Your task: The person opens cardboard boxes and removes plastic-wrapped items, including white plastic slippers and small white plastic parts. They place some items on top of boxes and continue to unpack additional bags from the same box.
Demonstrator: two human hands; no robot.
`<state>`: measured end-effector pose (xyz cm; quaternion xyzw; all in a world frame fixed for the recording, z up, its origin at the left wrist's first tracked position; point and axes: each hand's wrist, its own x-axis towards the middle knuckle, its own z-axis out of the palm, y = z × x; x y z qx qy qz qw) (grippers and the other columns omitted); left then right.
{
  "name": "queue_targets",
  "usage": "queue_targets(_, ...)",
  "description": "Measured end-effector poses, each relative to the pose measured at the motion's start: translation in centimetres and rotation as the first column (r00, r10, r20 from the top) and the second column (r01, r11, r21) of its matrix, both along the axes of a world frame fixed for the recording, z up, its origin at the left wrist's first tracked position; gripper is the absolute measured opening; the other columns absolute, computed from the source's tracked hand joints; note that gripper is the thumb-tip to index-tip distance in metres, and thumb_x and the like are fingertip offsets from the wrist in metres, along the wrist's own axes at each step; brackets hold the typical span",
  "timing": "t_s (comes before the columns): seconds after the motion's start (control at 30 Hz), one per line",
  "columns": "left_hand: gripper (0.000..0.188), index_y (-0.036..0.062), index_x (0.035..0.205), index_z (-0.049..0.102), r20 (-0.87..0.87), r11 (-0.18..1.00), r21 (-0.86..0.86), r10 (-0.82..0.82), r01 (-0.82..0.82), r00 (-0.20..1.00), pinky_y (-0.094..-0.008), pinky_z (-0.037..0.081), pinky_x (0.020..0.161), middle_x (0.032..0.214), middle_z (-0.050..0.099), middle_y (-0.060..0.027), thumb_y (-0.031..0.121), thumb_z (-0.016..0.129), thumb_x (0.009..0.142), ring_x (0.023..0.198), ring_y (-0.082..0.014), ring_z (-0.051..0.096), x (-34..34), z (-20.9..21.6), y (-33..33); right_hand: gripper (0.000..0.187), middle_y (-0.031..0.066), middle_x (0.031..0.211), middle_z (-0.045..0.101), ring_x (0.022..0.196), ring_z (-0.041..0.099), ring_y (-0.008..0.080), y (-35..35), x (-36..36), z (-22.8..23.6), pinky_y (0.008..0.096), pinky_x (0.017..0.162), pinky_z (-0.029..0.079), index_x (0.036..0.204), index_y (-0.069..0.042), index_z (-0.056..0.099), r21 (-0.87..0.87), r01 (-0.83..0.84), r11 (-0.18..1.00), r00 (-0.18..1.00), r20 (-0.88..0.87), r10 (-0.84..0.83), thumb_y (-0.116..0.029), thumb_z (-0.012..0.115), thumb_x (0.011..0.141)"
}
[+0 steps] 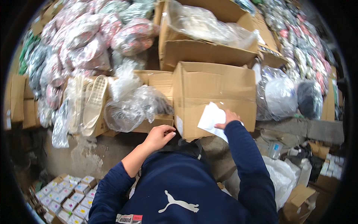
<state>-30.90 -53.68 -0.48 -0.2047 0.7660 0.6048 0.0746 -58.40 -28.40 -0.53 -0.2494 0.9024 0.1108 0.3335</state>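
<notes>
"White, flat, angular paper (209, 116): where does it lie?"

"Against the near face of the tan cardboard box (216, 82), under the bare right hand's (229, 118) thumb. Whether those fingers pinch it from behind, one cannot tell."

"And the bare left hand (159, 136)?"

"Near the box's lower left corner, fingers loosely curled, gap narrow, nothing visible in them."

"How is this best done?"

"Probably with the paper pressed smooth and the left hand bracing that corner."

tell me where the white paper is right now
In the head view, the white paper is just right of centre, over the lower front of the large cardboard box, with the right hand at its right side.
</notes>
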Motion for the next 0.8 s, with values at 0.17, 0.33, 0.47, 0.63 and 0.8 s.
queue_targets(0.17,0.041,0.0032,0.126,0.06,0.133,0.899,0.41,0.11,-0.156,0.985,-0.0315,0.054,0.081,0.111,0.068,-0.0123,0.027,0.067,0.093,0.09,-0.0186,0.066,2.7,-0.4,-0.1,0.049,0.0136,0.104,0.07,0.094,0.068,0.0241,-1.1,3.8,-0.1,0.0386,0.083,0.053,0.11,-0.001,0.065,-0.634,0.493,0.596,0.856,0.476,-0.202,-0.031,0.082,0.075)
queue_targets(0.33,0.074,0.0024,0.147,0.034,0.094,0.542,0.764,0.443,-0.35,0.892,-0.0332,0.047,0.094,0.132,0.054,-0.0161,0.033,0.07,0.09,0.115,-0.0188,0.055,3.1,-0.1,0.2,0.031,0.0073,0.096,0.069,0.083,0.063,0.0141,-12.4,12.7,0.4,0.0295,0.075,0.052,0.107,0.002,0.063,-0.625,0.734,0.267,0.672,0.727,-0.143,-0.014,0.077,0.084)
queue_targets(0.47,0.06,-0.003,0.139,0.043,0.277,0.218,0.786,0.712,-0.578,0.645,-0.0314,0.05,0.09,0.119,0.062,-0.015,0.01,0.07,0.087,0.104,-0.0179,0.061,3.5,-2.3,-1.8,0.035,0.006,0.096,0.068,0.085,0.063,0.0137,-18.7,17.4,2.5,0.0301,0.078,0.052,0.109,0.003,0.063,-0.676,0.654,0.338,0.718,0.696,0.005,-0.018,0.077,0.084)
queue_targets(0.63,0.034,-0.0019,0.117,0.06,0.061,0.248,0.527,0.943,-0.813,0.327,-0.0308,0.054,0.078,0.098,0.07,-0.0101,-0.006,0.062,0.083,0.086,-0.0168,0.066,5.4,-8.3,-9.0,0.043,0.014,0.1,0.068,0.092,0.065,0.0263,-11.8,19.7,0.5,0.0361,0.085,0.051,0.116,0.003,0.06,-0.688,0.191,0.701,0.859,0.463,0.22,-0.022,0.074,0.084)
queue_targets(0.8,0.036,-0.0012,0.112,0.064,-0.125,0.242,-0.359,0.945,-0.901,0.304,-0.0378,0.053,0.081,0.098,0.07,-0.0176,0.011,0.072,0.079,0.088,-0.0299,0.068,8.1,-13.3,-15.4,0.067,0.0239,0.137,0.052,0.128,0.049,0.0343,5.0,21.5,-10.5,0.0413,0.107,0.039,0.13,0.003,0.054,0.055,0.252,0.966,0.966,-0.071,-0.247,-0.05,0.06,0.089)
